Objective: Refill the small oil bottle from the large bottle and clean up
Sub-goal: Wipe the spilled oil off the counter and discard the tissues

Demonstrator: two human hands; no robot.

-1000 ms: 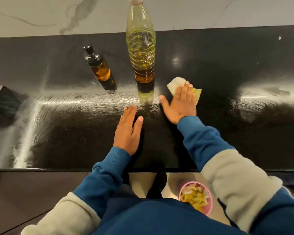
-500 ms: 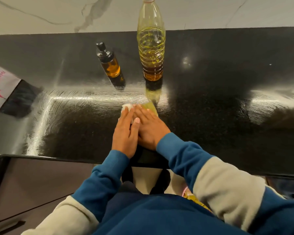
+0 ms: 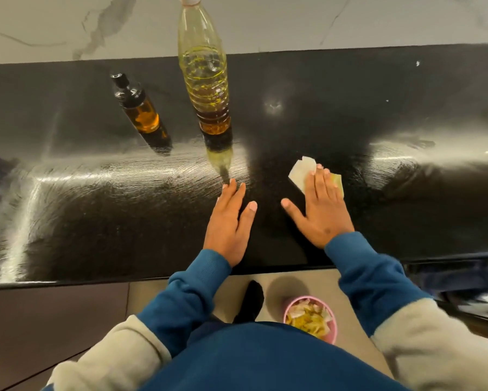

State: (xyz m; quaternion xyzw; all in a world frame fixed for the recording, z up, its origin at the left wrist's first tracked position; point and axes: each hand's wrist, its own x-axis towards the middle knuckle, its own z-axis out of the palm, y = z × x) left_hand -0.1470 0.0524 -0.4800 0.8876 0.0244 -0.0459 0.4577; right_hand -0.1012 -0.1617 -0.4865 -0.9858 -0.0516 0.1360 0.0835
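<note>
Head view. The black countertop (image 3: 349,114) runs across the frame, with a pale marbled wall behind it. Its surface is glossy; broad streaked glare bands cross the left and right portions and mask surface detail there.

The large bottle (image 3: 204,80) stands upright near the rear centre. Its cap is cut off by the top edge of the frame. It is clear plastic, with oil filling the lower and middle body. The small oil bottle (image 3: 140,108) stands to its left, apart from it, with a dark pump-type top and amber oil inside. Wide-angle distortion makes it appear to lean; its true attitude cannot be confirmed. Both bottles cast reflections on the counter.

The right hand (image 3: 320,210) lies palm down on the counter to the right of centre. Its fingers are straight and together, thumb spread to the left, pressing flat on a folded wipe (image 3: 302,170). The wipe is white at its exposed left corner and yellowish at the right edge; the fingers cover its middle, so its full outline is hidden. It is probably paper, though the material is hard to make out.

The left hand (image 3: 230,221) rests flat on the counter beside it, fingers extended and close together, holding nothing. Its fingertips reach the tip of the large bottle's reflection.

Below the counter edge, a pink bin (image 3: 331,328) on the floor holds crumpled yellowish scraps; its near part is hidden by the person's blue top.
</note>
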